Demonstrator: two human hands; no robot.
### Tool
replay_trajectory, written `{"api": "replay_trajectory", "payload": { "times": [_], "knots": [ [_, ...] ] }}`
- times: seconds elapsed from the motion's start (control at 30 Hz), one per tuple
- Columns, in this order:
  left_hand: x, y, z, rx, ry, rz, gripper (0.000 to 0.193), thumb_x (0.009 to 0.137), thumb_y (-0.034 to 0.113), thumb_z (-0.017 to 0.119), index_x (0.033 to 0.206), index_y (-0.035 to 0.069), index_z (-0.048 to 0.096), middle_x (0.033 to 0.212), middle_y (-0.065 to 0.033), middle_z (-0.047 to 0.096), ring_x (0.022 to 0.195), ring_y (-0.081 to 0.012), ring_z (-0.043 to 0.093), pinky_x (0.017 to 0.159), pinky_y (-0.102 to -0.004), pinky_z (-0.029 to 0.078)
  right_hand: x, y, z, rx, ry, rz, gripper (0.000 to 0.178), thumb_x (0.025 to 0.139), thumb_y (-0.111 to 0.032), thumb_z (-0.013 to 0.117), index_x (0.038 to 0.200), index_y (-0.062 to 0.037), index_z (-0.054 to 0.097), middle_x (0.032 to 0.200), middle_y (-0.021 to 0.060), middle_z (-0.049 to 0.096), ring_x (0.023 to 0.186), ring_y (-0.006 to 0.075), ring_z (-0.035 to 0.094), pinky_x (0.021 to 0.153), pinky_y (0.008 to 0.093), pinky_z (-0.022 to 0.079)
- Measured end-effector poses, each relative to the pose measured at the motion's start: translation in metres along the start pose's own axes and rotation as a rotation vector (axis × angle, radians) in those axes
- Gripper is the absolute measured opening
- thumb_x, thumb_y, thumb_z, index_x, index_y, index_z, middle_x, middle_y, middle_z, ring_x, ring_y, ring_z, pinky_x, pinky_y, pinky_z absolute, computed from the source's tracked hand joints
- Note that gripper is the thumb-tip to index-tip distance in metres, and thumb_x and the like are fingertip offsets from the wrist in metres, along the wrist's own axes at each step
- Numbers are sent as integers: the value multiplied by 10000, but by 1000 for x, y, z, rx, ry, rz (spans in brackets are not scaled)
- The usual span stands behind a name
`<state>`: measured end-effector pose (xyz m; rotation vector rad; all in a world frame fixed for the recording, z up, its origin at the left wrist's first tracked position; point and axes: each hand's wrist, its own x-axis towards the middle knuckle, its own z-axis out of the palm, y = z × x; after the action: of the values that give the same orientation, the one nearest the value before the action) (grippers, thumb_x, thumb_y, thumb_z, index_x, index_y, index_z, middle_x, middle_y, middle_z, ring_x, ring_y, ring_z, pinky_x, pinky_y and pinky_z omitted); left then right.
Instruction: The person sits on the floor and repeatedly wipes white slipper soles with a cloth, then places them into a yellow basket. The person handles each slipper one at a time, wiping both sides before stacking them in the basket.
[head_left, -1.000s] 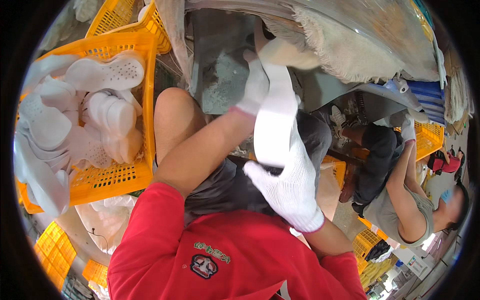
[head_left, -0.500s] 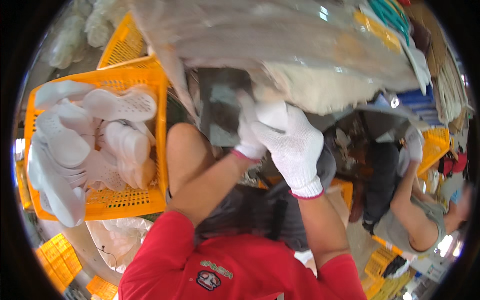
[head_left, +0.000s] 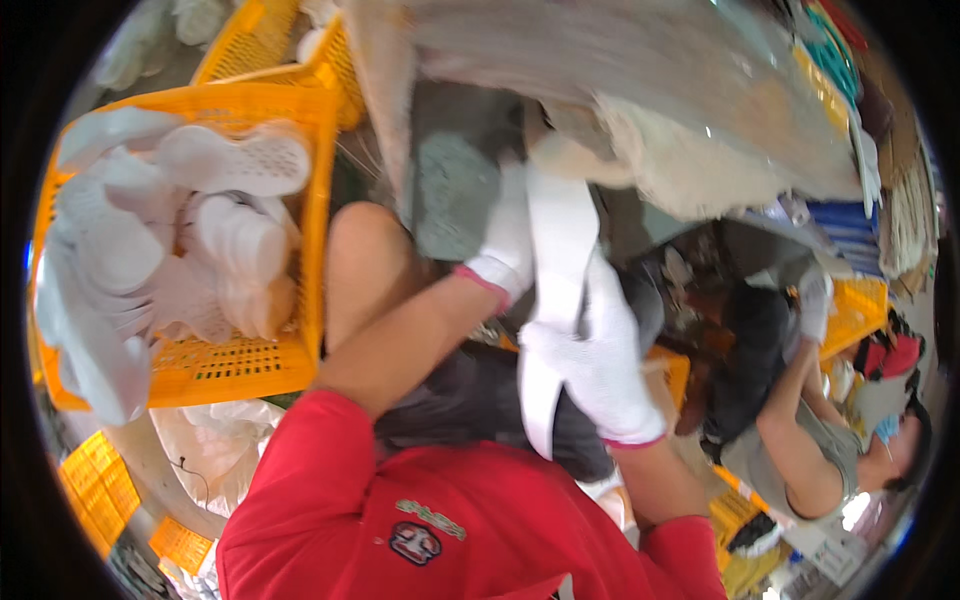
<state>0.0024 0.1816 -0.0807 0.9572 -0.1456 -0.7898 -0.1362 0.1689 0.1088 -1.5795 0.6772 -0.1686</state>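
A long white shoe sole (head_left: 563,225) lies lengthwise before me, its far end against or just below a pale round edge (head_left: 575,165) under the draped sheet. My right hand (head_left: 597,355), in a white knitted glove, is closed round the sole's near half, and the narrow end sticks out below it. My left hand (head_left: 508,232), gloved alike and slightly blurred, presses along the sole's left edge near the far end. Some of its fingers are hidden by the sole. On my left a yellow crate (head_left: 325,200) holds a pile of white perforated soles (head_left: 235,160).
A greyish plastic sheet (head_left: 600,50) hangs over the work spot, beside a grey-green panel (head_left: 450,190). Another yellow crate (head_left: 245,45) stands behind the full one. To the right sits a co-worker (head_left: 800,450) with a gloved hand raised. A clear plastic bag (head_left: 230,440) lies below the crate.
The sole, bunched within my hands before, now shows at full length. My right hand has moved down toward me along it. The view has shifted a little.
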Motion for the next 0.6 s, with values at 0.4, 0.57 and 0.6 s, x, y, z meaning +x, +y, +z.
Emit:
{"api": "replay_trajectory", "payload": {
  "times": [0.4, 0.57, 0.6],
  "knots": [
    [-14, 7, 6, -305, 141, -186, 776, 1130, 651, 384, 1292, -36, 707, 1174, -240, 765, 1151, -315, 705, 1093, -405, 483, -37, 62, -27, -22, -39, 72, 838, 837, -66, 846, 1590, -10, 482, 1396, 87, 633, 1267, 179, 615, 1082, 337, 516],
    [25, 12, 4, 241, 135, -171, 477, 1114, 447, 544, 1200, 17, 732, 1084, -156, 792, 981, -324, 751, 883, -475, 589, 10, 3, -12, -92, -247, 116, 564, 906, -70, 793, 1425, -58, 570, 1122, 29, 658, 1024, 133, 655, 908, 302, 553],
    [41, 26, 2, 310, 142, -4, 492, 1104, 443, 561, 1223, 3, 747, 1090, -163, 801, 989, -335, 753, 894, -491, 583, 32, -8, -13, 52, -296, 175, 374, 938, -83, 760, 1285, -65, 620, 1038, 12, 670, 942, 128, 670, 837, 294, 560]
  ]
}}
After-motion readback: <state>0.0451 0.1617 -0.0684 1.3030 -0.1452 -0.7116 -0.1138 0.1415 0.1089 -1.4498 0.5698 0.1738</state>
